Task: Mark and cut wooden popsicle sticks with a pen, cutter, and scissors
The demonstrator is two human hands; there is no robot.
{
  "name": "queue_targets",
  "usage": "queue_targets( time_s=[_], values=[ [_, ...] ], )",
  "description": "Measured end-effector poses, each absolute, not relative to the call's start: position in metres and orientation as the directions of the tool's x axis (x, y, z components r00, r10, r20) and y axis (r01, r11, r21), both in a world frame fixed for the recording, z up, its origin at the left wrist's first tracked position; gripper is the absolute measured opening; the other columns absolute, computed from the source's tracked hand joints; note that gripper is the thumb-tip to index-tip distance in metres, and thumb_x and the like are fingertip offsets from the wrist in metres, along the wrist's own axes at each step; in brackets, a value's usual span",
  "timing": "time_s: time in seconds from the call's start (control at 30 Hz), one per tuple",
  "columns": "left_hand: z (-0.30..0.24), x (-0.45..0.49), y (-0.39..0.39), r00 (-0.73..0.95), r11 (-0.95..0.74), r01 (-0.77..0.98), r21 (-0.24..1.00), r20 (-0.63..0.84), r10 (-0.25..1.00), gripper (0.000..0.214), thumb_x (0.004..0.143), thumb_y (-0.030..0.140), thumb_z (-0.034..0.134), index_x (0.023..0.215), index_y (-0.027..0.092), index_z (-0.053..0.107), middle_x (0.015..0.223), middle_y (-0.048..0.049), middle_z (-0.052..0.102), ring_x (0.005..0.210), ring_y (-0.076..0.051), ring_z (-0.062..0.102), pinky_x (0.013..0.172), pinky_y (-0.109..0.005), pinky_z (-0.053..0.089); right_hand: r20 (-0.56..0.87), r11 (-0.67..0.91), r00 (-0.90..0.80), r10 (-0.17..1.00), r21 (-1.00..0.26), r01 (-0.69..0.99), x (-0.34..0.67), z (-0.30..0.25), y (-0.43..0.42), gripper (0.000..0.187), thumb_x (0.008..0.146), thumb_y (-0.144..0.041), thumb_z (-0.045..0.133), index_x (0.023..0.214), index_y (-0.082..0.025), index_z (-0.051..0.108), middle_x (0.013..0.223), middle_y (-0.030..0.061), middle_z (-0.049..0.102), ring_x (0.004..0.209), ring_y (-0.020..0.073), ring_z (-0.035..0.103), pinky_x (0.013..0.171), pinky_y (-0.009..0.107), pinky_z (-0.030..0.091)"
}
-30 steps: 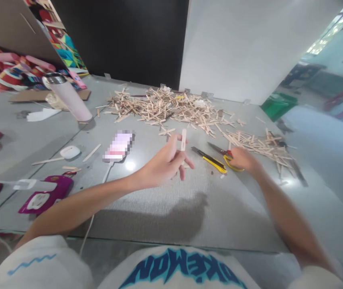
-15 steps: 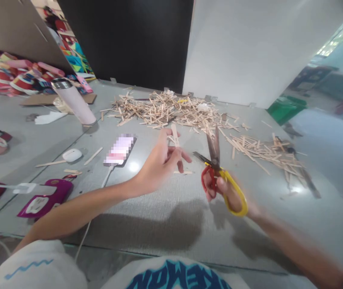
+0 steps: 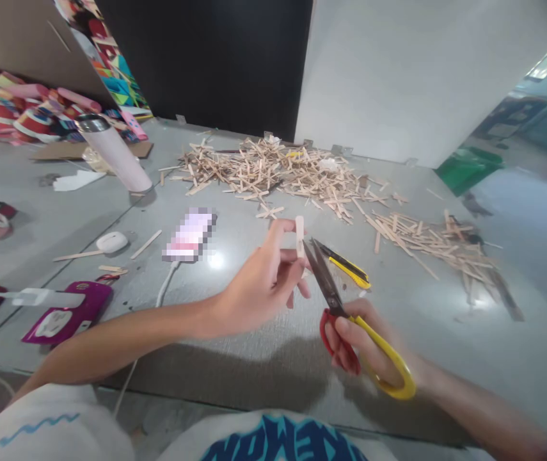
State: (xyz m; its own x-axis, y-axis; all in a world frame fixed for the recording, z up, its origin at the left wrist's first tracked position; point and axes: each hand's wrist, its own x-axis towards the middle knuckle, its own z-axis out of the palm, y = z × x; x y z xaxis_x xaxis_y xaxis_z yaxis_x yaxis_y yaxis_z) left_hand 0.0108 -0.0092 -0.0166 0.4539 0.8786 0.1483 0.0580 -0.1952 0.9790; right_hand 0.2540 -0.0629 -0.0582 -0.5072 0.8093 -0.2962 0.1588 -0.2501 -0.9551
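My left hand pinches a short wooden craft stick upright above the grey table. My right hand grips scissors with one red and one yellow handle. Their dark blades point up and to the left, and the tips touch the stick just below its top. A large heap of wooden sticks lies at the far side of the table. A smaller heap of sticks lies to the right.
A yellow utility knife lies behind the scissors. A phone on a white cable, a white earbud case, a pink bottle, loose sticks and a magenta tool sit at the left. A green bin stands beyond the table.
My right hand picked the scissors up off the table, swung them toward me and brought the blades to the stick. My left hand kept holding the stick.
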Motion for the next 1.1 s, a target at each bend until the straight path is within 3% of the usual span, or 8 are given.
queue_targets(
  time_s=[0.13,0.6,0.9,1.1],
  values=[
    [-0.016,0.01,-0.009,0.449,-0.21,0.068,0.975,0.158,0.88,0.023,0.118,0.038,0.051,0.131,0.028,0.034,0.086,0.0012,0.072,0.076,-0.02,0.08,0.054,-0.023,0.056,-0.315,-0.262,-0.506,0.803,-0.949,0.176,0.255,-0.059,-0.063,0.069,0.095,-0.084,0.068,0.069,-0.021,0.059,0.049,-0.0022,0.053,0.04,0.0105,0.046,0.041,0.023,0.037],
    [-0.02,0.009,-0.006,0.43,-0.195,0.091,0.977,0.138,0.892,0.029,0.116,0.04,0.058,0.133,0.027,0.04,0.084,0.0007,0.076,0.074,-0.02,0.08,0.053,-0.025,0.053,-0.333,-0.274,-0.475,0.815,-0.942,0.192,0.252,-0.052,-0.062,0.069,0.099,-0.08,0.064,0.061,-0.024,0.055,0.042,-0.005,0.047,0.035,0.0099,0.039,0.039,0.025,0.033],
    [-0.017,0.008,-0.007,0.427,-0.231,0.136,0.963,0.153,0.891,0.025,0.116,0.037,0.055,0.132,0.027,0.038,0.084,0.0007,0.077,0.072,-0.019,0.079,0.053,-0.026,0.053,-0.332,-0.256,-0.448,0.83,-0.941,0.223,0.253,-0.056,-0.058,0.061,0.099,-0.062,0.074,0.058,-0.023,0.052,0.043,-0.0053,0.046,0.035,0.0083,0.036,0.038,0.023,0.025],
    [-0.014,0.005,-0.005,0.428,-0.268,0.19,0.944,0.166,0.888,0.029,0.112,0.032,0.058,0.136,0.026,0.041,0.094,-0.0018,0.08,0.067,-0.016,0.077,0.053,-0.025,0.05,-0.284,-0.167,-0.449,0.847,-0.945,0.282,0.256,-0.051,-0.053,0.064,0.099,-0.064,0.076,0.056,-0.023,0.051,0.043,-0.0041,0.047,0.036,0.0083,0.037,0.037,0.024,0.023]
  ],
)
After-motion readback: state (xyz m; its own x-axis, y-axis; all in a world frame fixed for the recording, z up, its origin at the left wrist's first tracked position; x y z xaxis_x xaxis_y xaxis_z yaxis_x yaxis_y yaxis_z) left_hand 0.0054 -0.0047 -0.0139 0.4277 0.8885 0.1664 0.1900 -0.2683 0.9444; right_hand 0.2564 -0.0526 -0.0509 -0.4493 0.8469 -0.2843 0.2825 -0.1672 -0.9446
